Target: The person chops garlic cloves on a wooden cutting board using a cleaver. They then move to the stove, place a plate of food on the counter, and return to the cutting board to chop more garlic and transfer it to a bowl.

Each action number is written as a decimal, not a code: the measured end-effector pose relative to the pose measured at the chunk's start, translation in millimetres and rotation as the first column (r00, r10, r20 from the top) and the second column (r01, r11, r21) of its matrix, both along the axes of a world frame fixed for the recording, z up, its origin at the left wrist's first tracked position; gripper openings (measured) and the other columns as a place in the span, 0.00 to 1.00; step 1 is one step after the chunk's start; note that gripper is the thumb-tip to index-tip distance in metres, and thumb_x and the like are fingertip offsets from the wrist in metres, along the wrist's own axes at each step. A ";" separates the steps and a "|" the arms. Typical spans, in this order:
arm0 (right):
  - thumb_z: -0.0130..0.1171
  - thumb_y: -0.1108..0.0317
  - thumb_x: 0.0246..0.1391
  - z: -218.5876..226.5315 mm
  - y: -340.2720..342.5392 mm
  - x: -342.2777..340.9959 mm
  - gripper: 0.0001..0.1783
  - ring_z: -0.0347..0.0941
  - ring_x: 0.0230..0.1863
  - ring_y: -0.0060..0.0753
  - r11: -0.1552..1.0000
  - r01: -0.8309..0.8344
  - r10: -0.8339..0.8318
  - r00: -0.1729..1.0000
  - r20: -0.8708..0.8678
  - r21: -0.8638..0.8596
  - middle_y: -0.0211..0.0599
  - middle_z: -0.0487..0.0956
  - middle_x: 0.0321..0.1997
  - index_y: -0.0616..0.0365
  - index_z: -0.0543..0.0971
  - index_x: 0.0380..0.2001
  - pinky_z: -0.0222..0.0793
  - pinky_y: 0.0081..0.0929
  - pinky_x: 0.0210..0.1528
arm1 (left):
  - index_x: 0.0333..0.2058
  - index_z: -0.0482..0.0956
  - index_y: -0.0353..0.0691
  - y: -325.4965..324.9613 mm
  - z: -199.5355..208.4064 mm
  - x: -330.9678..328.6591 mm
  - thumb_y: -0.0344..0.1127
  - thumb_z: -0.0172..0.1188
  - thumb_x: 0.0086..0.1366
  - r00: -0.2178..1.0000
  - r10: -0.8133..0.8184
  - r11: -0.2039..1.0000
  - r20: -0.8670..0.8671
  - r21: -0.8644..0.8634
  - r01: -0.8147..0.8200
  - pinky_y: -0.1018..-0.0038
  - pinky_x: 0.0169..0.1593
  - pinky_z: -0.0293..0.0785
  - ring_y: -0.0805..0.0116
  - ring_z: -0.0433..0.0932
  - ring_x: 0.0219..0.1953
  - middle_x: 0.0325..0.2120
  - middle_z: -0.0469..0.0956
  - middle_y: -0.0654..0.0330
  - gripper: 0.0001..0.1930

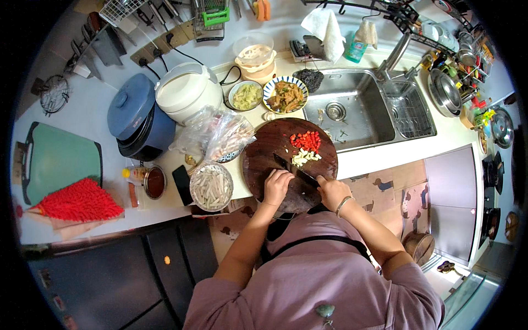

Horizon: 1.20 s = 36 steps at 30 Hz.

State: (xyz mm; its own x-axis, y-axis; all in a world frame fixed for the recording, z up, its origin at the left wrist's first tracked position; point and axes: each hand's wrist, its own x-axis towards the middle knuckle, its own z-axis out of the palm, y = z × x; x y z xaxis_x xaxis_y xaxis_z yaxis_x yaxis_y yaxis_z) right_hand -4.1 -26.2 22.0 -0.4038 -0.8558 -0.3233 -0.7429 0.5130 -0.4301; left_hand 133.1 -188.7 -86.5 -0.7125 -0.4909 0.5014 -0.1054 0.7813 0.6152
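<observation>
I have one knife [306, 177] in play, its dark blade low over the round wooden board [261, 151] at the middle of my view. The right hand [333, 193] grasps its handle. The left hand [278, 186] is curled beside the blade; I cannot tell whether its fingers pinch anything. I count two chopped heaps on the board, beyond the blade: red pieces [306, 141] and, just nearer, pale pieces [304, 158].

Around the board I count one bowl of pale strips [212, 188], one bowl of green pieces [246, 97], one striped dish of brown food [286, 96] and one bulging plastic bag [212, 132]. Two lidded cookers stand farther left, one blue [132, 107] and one white [184, 88].

All this is on a pale bench [363, 158], with a two-basin steel sink [357, 113] on the right. One red cloth [82, 202] partly covers a green board [63, 157] at far left. Below, a dog-patterned mat [396, 180] lies on the floor.
</observation>
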 end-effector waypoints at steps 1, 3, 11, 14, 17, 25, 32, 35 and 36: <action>0.54 0.67 0.56 6.9 2.0 0.0 0.12 0.77 0.37 0.60 1.000 0.001 -0.001 1.000 0.001 0.001 0.53 0.79 0.36 0.57 0.71 0.43 0.74 0.50 0.37 | 0.29 0.81 0.37 -0.3 -0.7 0.6 0.24 0.66 0.51 1.000 0.002 1.000 0.009 0.001 -0.002 0.66 0.35 0.76 0.57 0.77 0.32 0.30 0.78 0.57 0.05; 0.54 0.68 0.56 13.4 4.7 -2.7 0.13 0.78 0.38 0.58 0.999 -0.011 0.011 1.000 0.003 0.045 0.53 0.79 0.37 0.57 0.71 0.44 0.74 0.49 0.38 | 0.29 0.81 0.37 0.2 -2.7 -0.7 0.24 0.66 0.52 1.000 -0.002 1.000 0.012 0.004 0.002 0.65 0.35 0.76 0.56 0.78 0.32 0.30 0.79 0.56 0.05; 0.54 0.70 0.54 8.0 0.2 -3.5 0.18 0.79 0.40 0.55 0.975 -0.062 0.058 0.998 0.024 0.212 0.55 0.80 0.38 0.59 0.70 0.49 0.75 0.47 0.41 | 0.28 0.80 0.37 1.2 0.1 -0.5 0.25 0.65 0.52 1.000 -0.030 1.000 0.002 -0.003 0.030 0.67 0.36 0.76 0.57 0.77 0.32 0.30 0.78 0.58 0.04; 0.55 0.70 0.53 -21.5 -7.8 2.5 0.18 0.78 0.40 0.57 0.998 0.017 -0.020 0.998 0.053 0.055 0.56 0.80 0.38 0.60 0.70 0.48 0.74 0.47 0.41 | 0.28 0.80 0.38 0.1 1.3 -1.2 0.25 0.65 0.52 1.000 -0.024 0.999 0.000 0.023 0.024 0.67 0.36 0.75 0.57 0.77 0.32 0.30 0.78 0.58 0.04; 0.57 0.70 0.52 -45.7 -3.4 -16.7 0.14 0.76 0.38 0.60 0.983 0.036 -0.009 0.989 0.145 -0.181 0.58 0.79 0.32 0.63 0.74 0.42 0.73 0.49 0.39 | 0.28 0.82 0.37 0.8 3.1 -4.7 0.24 0.66 0.51 0.999 -0.035 0.999 -0.018 0.010 0.036 0.66 0.36 0.75 0.57 0.77 0.32 0.30 0.79 0.57 0.05; 0.61 0.74 0.48 -18.1 20.5 -39.9 0.12 0.74 0.35 0.63 0.876 0.199 -0.079 0.958 0.276 -0.438 0.57 0.77 0.30 0.61 0.77 0.38 0.71 0.44 0.35 | 0.35 0.82 0.35 -0.8 14.3 0.3 0.25 0.65 0.56 0.993 0.115 0.887 -0.033 0.454 -0.087 0.74 0.39 0.77 0.62 0.80 0.34 0.35 0.80 0.55 0.07; 0.59 0.71 0.43 -17.5 47.1 -22.5 0.15 0.76 0.27 0.34 0.893 -0.178 -0.001 0.918 -0.397 -0.414 0.32 0.74 0.35 0.48 0.81 0.38 0.73 0.31 0.28 | 0.38 0.82 0.36 -44.1 46.8 12.9 0.29 0.63 0.62 0.960 0.266 0.780 -0.089 0.604 -0.161 0.79 0.42 0.71 0.76 0.76 0.36 0.32 0.80 0.63 0.07; 0.57 0.68 0.43 -25.4 51.4 -19.2 0.17 0.73 0.26 0.27 0.819 -0.341 0.033 0.831 -0.555 -0.462 0.29 0.71 0.32 0.49 0.80 0.40 0.69 0.26 0.25 | 0.33 0.85 0.39 -38.4 72.6 3.9 0.31 0.69 0.55 0.997 -0.014 0.919 0.079 0.393 -0.019 0.74 0.39 0.70 0.71 0.77 0.33 0.29 0.81 0.62 0.07; 0.57 0.68 0.43 -25.4 52.1 -17.1 0.16 0.73 0.26 0.27 0.813 -0.354 0.041 0.827 -0.560 -0.462 0.29 0.71 0.32 0.49 0.80 0.40 0.68 0.26 0.25 | 0.34 0.85 0.41 -31.8 73.7 -1.6 0.35 0.72 0.51 0.988 -0.073 0.947 0.133 0.321 0.027 0.71 0.40 0.70 0.66 0.77 0.32 0.28 0.81 0.63 0.11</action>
State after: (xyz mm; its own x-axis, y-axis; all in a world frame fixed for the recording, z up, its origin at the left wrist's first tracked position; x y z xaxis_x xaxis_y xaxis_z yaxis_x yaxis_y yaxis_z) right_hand -21.2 25.8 -3.3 -0.1723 -0.9003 0.3997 -0.9838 0.1366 -0.1165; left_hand 131.5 -220.5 -12.7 -0.7923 -0.5696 0.2184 -0.1746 0.5548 0.8135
